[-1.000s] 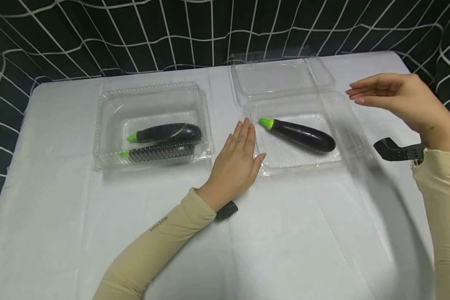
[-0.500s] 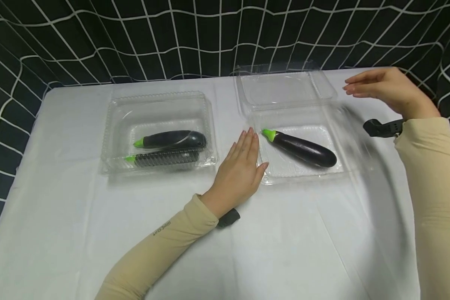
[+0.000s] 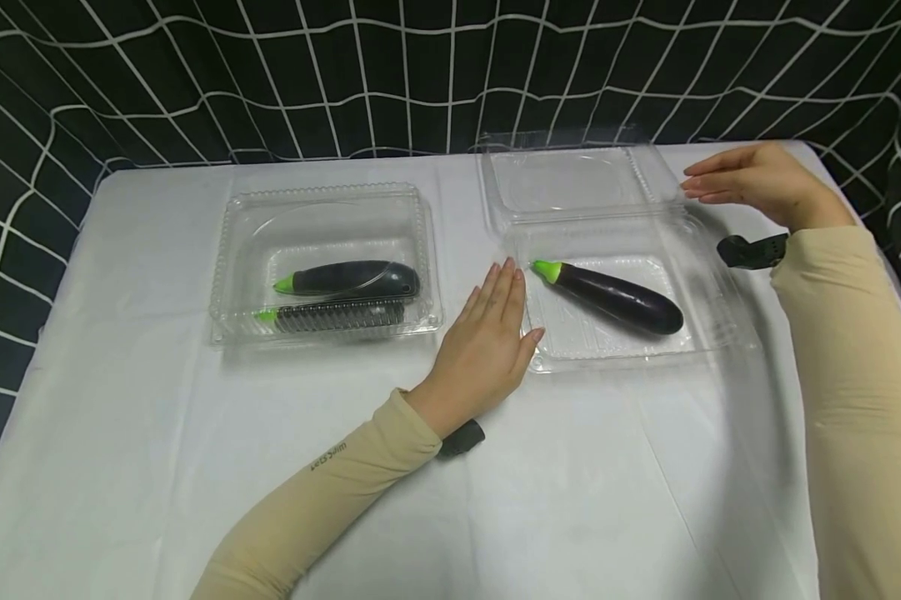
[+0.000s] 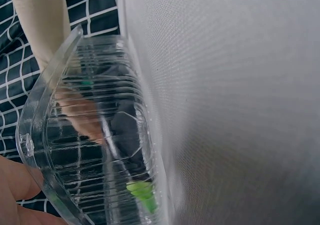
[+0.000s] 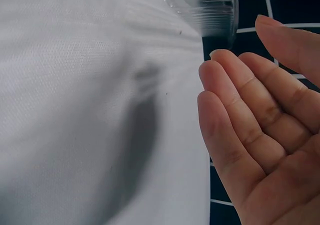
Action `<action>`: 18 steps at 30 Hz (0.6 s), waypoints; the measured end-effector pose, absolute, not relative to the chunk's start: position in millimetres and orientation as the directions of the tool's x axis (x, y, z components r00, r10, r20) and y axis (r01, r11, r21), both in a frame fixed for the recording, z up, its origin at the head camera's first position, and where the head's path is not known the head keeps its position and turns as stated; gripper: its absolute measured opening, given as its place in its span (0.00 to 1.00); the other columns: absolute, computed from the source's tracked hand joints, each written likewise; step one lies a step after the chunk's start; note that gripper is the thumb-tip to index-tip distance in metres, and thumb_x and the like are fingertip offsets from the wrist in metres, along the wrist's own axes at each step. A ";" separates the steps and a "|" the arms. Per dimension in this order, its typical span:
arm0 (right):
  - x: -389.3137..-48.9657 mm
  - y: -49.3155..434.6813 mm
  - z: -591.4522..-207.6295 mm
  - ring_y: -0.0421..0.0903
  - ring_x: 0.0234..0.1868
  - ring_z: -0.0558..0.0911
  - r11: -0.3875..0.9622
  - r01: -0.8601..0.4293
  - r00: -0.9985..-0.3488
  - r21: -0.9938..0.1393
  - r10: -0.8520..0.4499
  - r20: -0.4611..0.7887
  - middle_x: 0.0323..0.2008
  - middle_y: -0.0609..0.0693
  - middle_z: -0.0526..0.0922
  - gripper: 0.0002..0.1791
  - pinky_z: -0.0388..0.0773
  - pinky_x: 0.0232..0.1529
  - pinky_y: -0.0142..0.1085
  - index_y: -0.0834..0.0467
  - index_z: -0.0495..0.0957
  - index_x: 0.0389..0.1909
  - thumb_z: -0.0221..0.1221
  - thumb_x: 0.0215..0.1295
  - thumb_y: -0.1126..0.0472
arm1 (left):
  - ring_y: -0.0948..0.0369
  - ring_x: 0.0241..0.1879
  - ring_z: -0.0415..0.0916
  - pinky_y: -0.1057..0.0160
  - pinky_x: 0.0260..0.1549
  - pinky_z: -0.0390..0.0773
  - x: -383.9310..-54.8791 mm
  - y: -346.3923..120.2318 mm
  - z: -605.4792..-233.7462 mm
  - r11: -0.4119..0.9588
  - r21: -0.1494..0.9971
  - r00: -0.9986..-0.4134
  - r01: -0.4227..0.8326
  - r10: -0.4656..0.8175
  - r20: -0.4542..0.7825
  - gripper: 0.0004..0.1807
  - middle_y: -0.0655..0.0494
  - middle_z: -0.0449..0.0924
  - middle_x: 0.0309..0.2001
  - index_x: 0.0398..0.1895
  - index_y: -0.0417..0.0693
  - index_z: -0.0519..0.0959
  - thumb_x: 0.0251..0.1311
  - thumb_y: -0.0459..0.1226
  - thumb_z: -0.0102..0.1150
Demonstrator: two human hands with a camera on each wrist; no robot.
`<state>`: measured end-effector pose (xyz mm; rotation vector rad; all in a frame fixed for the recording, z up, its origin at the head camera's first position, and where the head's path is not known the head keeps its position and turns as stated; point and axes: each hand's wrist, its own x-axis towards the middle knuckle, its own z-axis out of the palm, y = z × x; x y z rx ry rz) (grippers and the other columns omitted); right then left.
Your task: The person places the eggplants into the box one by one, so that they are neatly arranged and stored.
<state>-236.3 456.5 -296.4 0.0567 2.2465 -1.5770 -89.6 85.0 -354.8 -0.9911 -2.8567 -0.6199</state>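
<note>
A clear plastic clamshell box (image 3: 600,361) lies unfolded on the table, its lid (image 3: 563,179) tipped back behind the base. One eggplant (image 3: 618,298), dark with a bright green stem, rests in the base at a slant. My left hand (image 3: 483,350) lies with straight fingers against the base's left side; the left wrist view shows its fingertips at the box rim (image 4: 37,150). To the right of the lid, my right hand (image 3: 758,183) hovers over the table with fingers extended and nothing in them. Its palm and fingers (image 5: 250,105) show bare in the right wrist view.
On the left stands a second clear box (image 3: 326,200), closed, with two dark green-stemmed eggplants (image 3: 352,279) inside. White cloth covers the table (image 3: 570,500). A dark backdrop with white netting (image 3: 450,75) rises behind the far edge.
My right hand has moved left and closer to the lid's right side. The left hand keeps its place at the base, and the whole view has shifted slightly.
</note>
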 end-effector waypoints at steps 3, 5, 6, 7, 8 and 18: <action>-236.3 455.4 -297.6 0.34 0.37 0.83 0.371 0.258 -0.918 -0.892 -0.194 -0.346 0.34 0.40 0.84 0.21 0.79 0.37 0.25 0.48 0.82 0.33 0.45 0.71 0.72 | 0.50 0.72 0.39 0.57 0.69 0.44 -89.3 84.5 -354.8 0.715 0.351 -0.793 0.604 0.584 0.175 0.34 0.36 0.45 0.72 0.69 0.29 0.52 0.72 0.46 0.40; -235.8 454.7 -298.5 0.34 0.37 0.83 0.379 0.261 -0.915 -0.888 -0.196 -0.353 0.34 0.40 0.84 0.20 0.79 0.37 0.25 0.48 0.82 0.33 0.46 0.70 0.72 | 0.50 0.72 0.39 0.57 0.69 0.44 -89.3 84.4 -354.7 0.716 0.350 -0.793 0.604 0.584 0.171 0.34 0.36 0.45 0.72 0.69 0.29 0.52 0.72 0.46 0.40; -235.3 454.4 -299.2 0.35 0.37 0.83 0.376 0.262 -0.913 -0.889 -0.203 -0.355 0.34 0.41 0.84 0.19 0.79 0.38 0.25 0.48 0.82 0.32 0.47 0.70 0.72 | 0.50 0.72 0.39 0.57 0.69 0.44 -89.3 84.2 -354.7 0.717 0.351 -0.794 0.603 0.584 0.169 0.34 0.37 0.45 0.72 0.69 0.29 0.52 0.72 0.46 0.40; -235.0 454.3 -300.0 0.35 0.37 0.83 0.372 0.263 -0.910 -0.890 -0.211 -0.357 0.34 0.41 0.84 0.19 0.79 0.38 0.25 0.48 0.82 0.33 0.47 0.70 0.71 | 0.50 0.72 0.39 0.57 0.69 0.44 -89.2 84.2 -354.7 0.717 0.351 -0.794 0.602 0.585 0.168 0.34 0.37 0.45 0.72 0.70 0.29 0.52 0.72 0.46 0.40; -234.5 454.4 -301.0 0.35 0.37 0.83 0.364 0.261 -0.908 -0.894 -0.222 -0.355 0.34 0.42 0.85 0.18 0.79 0.38 0.26 0.49 0.82 0.33 0.48 0.70 0.71 | 0.50 0.72 0.38 0.57 0.69 0.44 -89.1 84.1 -354.7 0.717 0.352 -0.794 0.602 0.585 0.166 0.34 0.37 0.45 0.72 0.70 0.29 0.52 0.72 0.46 0.40; -229.5 453.1 -308.3 0.34 0.38 0.82 0.396 0.250 -0.911 -0.884 -0.212 -0.352 0.35 0.40 0.84 0.12 0.78 0.39 0.26 0.48 0.81 0.34 0.56 0.65 0.69 | 0.50 0.72 0.39 0.57 0.69 0.44 -88.3 84.1 -355.0 0.719 0.345 -0.794 0.603 0.585 0.166 0.34 0.36 0.45 0.72 0.69 0.28 0.52 0.72 0.46 0.40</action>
